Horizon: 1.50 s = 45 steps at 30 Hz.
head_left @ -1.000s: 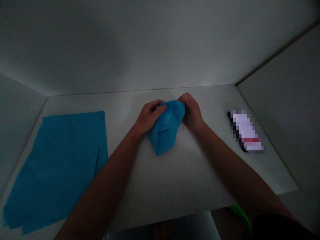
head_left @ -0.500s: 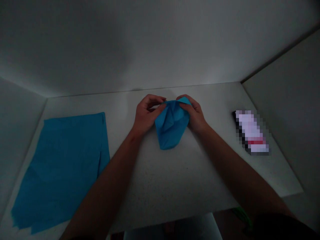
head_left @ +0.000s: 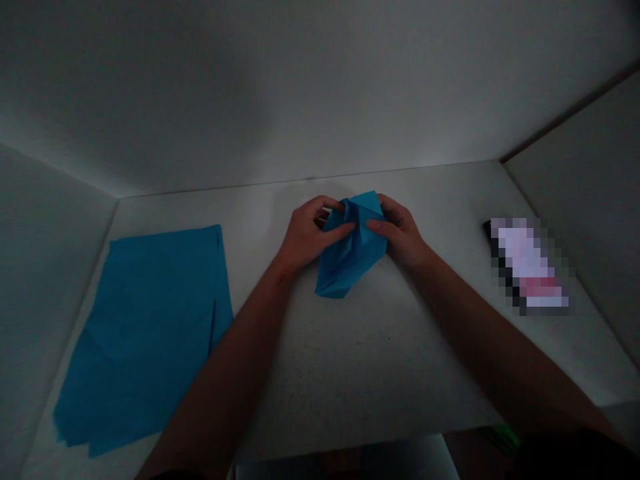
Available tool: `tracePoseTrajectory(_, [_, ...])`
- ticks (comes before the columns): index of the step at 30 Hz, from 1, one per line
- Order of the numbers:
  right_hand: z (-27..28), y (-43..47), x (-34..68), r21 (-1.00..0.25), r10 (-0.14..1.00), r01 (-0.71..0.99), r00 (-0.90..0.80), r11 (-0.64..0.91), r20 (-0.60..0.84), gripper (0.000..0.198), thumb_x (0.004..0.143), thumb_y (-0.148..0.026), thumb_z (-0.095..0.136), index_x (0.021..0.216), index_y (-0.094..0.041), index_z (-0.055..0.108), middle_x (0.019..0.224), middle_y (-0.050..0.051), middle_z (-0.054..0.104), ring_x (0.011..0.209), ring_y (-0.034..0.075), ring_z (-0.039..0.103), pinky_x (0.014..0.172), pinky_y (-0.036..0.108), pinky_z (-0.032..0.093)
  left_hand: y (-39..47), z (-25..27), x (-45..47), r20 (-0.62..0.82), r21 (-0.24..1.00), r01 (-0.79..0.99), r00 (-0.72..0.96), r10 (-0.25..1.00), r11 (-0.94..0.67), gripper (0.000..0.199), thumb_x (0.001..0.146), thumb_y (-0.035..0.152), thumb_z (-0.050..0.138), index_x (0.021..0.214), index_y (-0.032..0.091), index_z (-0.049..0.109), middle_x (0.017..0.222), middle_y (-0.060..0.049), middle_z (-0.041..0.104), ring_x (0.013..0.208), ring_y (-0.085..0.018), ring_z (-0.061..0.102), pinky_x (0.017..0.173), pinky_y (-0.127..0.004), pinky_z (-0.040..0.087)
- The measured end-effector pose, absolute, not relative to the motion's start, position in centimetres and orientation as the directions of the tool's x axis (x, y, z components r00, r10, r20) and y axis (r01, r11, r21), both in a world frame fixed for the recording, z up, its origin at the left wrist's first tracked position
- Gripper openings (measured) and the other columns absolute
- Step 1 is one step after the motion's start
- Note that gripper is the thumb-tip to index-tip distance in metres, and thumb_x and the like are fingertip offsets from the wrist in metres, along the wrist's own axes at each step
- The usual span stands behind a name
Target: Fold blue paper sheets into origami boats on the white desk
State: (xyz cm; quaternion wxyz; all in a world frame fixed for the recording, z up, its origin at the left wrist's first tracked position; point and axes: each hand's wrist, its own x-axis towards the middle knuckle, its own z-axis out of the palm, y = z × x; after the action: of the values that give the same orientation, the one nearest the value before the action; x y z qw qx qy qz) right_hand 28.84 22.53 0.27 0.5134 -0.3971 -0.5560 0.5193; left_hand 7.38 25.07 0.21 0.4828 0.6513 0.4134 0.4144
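A small folded piece of blue paper [head_left: 361, 250] is held between both hands above the middle of the white table, its lower end tapering toward me. My left hand [head_left: 313, 232] pinches its left side, thumb laid across the front near the upper folds. On the right edge, my right hand [head_left: 403, 230] grips with the thumb in front and the fingers behind, mostly hidden by the paper. Creases and a raised flap show between the two thumbs. To the left lies a stack of larger blue sheets [head_left: 155, 327], partly covered by my left forearm.
A phone with a blurred screen [head_left: 527, 263] lies on the right of the white table [head_left: 350, 373]. A pale wall [head_left: 310, 93] rises behind the table, and panels close it in on both sides. Something green [head_left: 503, 437] shows below the front edge at right.
The folded paper has turned and its lower tip now points more to the left. My left thumb has moved inward over the front folds. The whole view has shifted slightly.
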Motion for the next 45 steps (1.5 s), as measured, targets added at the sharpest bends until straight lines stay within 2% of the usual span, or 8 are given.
tracePoseTrajectory(5, [0.0, 22.9, 28.7, -0.985, 0.982, -0.097, -0.108, 0.144, 0.154, 0.031, 0.084, -0.050, 0.088, 0.082, -0.026, 0.067, 0.085, 0.001, 0.064, 0.081, 0.021, 0.063, 0.070, 0.034, 0.056, 25.5, 0.1, 7.3, 0.143, 0.985, 0.052, 0.297, 0.944, -0.165, 0.029, 0.094, 0.049, 0.081, 0.095, 0.022, 0.072, 0.098, -0.003, 0.078, 0.089, -0.017, 0.072, 0.078, -0.028, 0.057])
tracePoseTrajectory(10, [-0.3, 23.4, 28.8, -0.974, 0.998, -0.218, 0.024, 0.059, 0.055, 0.029, 0.081, -0.046, 0.087, 0.082, -0.027, 0.065, 0.073, -0.002, 0.058, 0.071, 0.020, 0.061, 0.066, 0.035, 0.057, 26.9, -0.7, 6.8, 0.109, 0.972, -0.226, 0.183, 0.977, -0.067, 0.035, 0.094, 0.052, 0.079, 0.084, 0.022, 0.064, 0.084, 0.000, 0.070, 0.082, -0.016, 0.070, 0.076, -0.027, 0.057])
tracePoseTrajectory(14, [0.4, 23.2, 29.0, -0.954, 0.993, -0.297, 0.117, 0.047, 0.013, 0.034, 0.082, -0.055, 0.086, 0.090, -0.030, 0.066, 0.082, -0.001, 0.066, 0.090, 0.026, 0.072, 0.081, 0.041, 0.065, 27.6, -1.2, 6.6, -0.021, 0.875, -0.483, -0.020, 1.000, 0.008, 0.037, 0.096, 0.051, 0.076, 0.081, 0.023, 0.059, 0.072, 0.002, 0.060, 0.076, -0.017, 0.068, 0.070, -0.027, 0.055])
tracePoseTrajectory(18, [1.2, 23.2, 29.1, -0.920, 0.978, -0.386, 0.210, 0.064, -0.020, 0.039, 0.082, -0.061, 0.086, 0.100, -0.032, 0.067, 0.101, -0.001, 0.076, 0.116, 0.030, 0.074, 0.101, 0.048, 0.066, 28.0, -1.6, 6.6, -0.072, 0.819, -0.574, -0.102, 0.992, 0.000, 0.035, 0.098, 0.053, 0.074, 0.087, 0.022, 0.062, 0.081, -0.001, 0.066, 0.089, -0.021, 0.072, 0.082, -0.030, 0.057])
tracePoseTrajectory(29, [0.3, 24.1, 30.9, -0.891, 0.988, -0.450, 0.156, 0.050, -0.023, 0.050, 0.086, -0.070, 0.080, 0.118, -0.032, 0.074, 0.115, 0.001, 0.082, 0.136, 0.036, 0.071, 0.109, 0.059, 0.064, 29.1, -2.0, 5.1, 0.000, 0.851, -0.520, -0.138, 0.990, -0.073, 0.046, 0.098, 0.065, 0.073, 0.109, 0.021, 0.074, 0.116, -0.011, 0.080, 0.121, -0.026, 0.075, 0.107, -0.037, 0.058])
tracePoseTrajectory(33, [0.0, 23.6, 30.0, -0.905, 0.990, -0.418, 0.138, 0.082, 0.027, 0.050, 0.084, -0.068, 0.087, 0.117, -0.034, 0.073, 0.115, 0.000, 0.082, 0.129, 0.032, 0.075, 0.107, 0.054, 0.066, 29.0, -2.0, 4.6, 0.069, 0.908, -0.390, -0.221, 0.973, -0.153, 0.052, 0.096, 0.071, 0.073, 0.109, 0.021, 0.073, 0.112, -0.009, 0.079, 0.116, -0.025, 0.075, 0.101, -0.036, 0.060])
tracePoseTrajectory(39, [-0.6, 22.2, 29.0, -0.939, 0.995, -0.343, -0.098, -0.023, 0.011, 0.054, 0.072, -0.041, 0.103, 0.114, -0.034, 0.070, 0.102, -0.001, 0.082, 0.106, 0.028, 0.081, 0.091, 0.048, 0.071, 29.2, -2.6, 3.6, 0.115, 0.965, -0.191, -0.306, 0.945, -0.180, 0.056, 0.095, 0.077, 0.072, 0.103, 0.021, 0.070, 0.095, -0.004, 0.072, 0.093, -0.020, 0.071, 0.081, -0.031, 0.058])
tracePoseTrajectory(45, [1.4, 21.9, 30.5, -0.895, 0.980, -0.445, 0.161, -0.032, -0.115, 0.059, 0.070, -0.053, 0.098, 0.117, -0.032, 0.071, 0.111, 0.003, 0.083, 0.123, 0.036, 0.077, 0.104, 0.057, 0.066, 29.2, -2.3, 3.1, 0.155, 0.968, -0.136, -0.330, 0.931, -0.210, 0.060, 0.092, 0.081, 0.072, 0.099, 0.022, 0.066, 0.088, -0.002, 0.066, 0.085, -0.018, 0.068, 0.072, -0.028, 0.055])
